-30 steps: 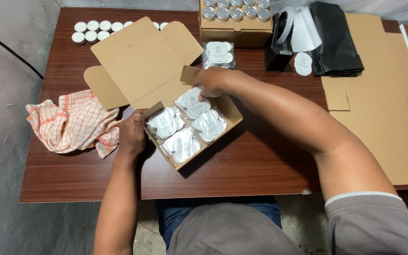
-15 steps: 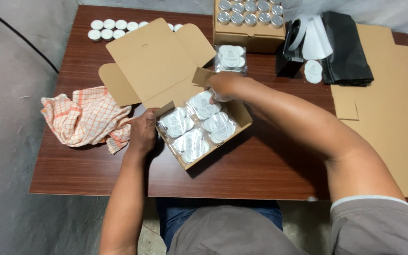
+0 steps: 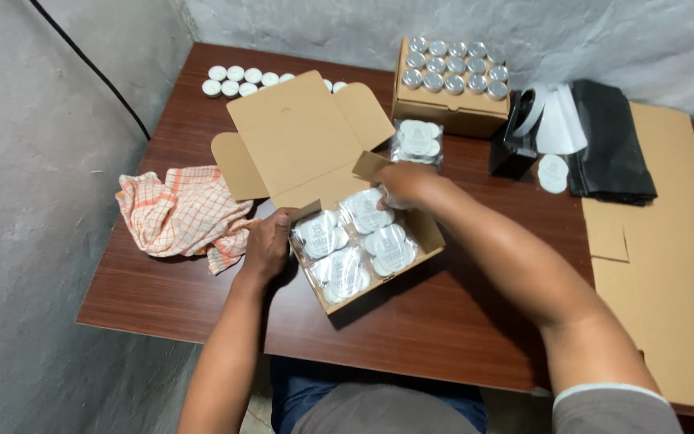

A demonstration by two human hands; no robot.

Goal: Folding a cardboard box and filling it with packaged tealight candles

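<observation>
The left hand sits near and left of centre, fingers curled downward, back of the hand up — its bare forearm runs straight back toward the body. The right hand reaches farther, fingers bent down and closed together; its forearm slants in from the near right, a short sleeve at the shoulder.

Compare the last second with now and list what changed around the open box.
Little changed. The right hand stays at the far corner of the open cardboard box, on a clear packet of white discs; the left hand still steadies the near-left side. Four packets, the checked cloth and the table items are unmoved.
</observation>
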